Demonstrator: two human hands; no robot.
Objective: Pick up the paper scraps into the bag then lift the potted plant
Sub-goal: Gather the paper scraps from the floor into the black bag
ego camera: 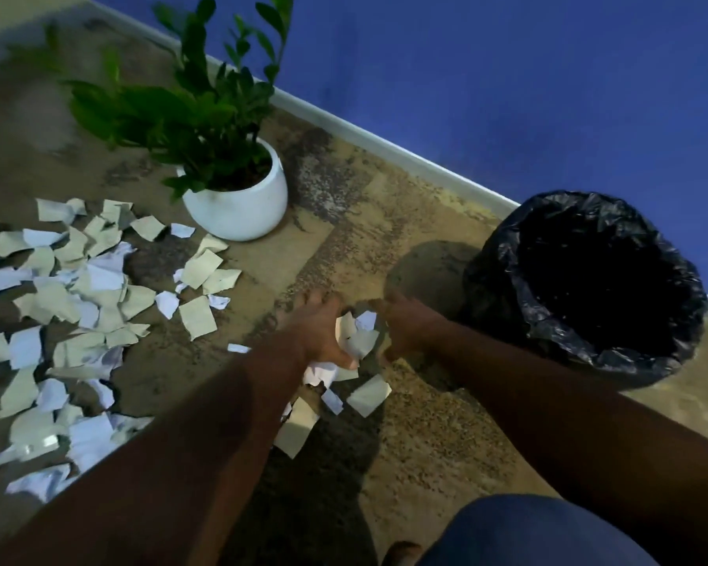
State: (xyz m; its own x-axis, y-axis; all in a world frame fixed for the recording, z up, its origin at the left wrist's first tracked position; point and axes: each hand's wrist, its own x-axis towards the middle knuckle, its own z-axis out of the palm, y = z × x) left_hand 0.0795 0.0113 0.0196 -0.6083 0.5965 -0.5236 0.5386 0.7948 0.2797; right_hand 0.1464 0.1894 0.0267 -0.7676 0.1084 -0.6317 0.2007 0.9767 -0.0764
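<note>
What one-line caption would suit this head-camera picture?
Both hands, left hand and right hand, gather paper scraps beside a black bag; potted plant waits.

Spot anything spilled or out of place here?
Yes: torn paper scraps litter the carpet left of the white potted plant. Both hands cup a few; the black bag stands right.

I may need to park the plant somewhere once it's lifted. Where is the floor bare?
Bare carpet lies between the white pot and the black bag, along the baseboard. Crowded: the scattered paper scraps cover the floor to the left of the pot, and more lie under the left hand and right hand, which cup a bunch together.
</note>
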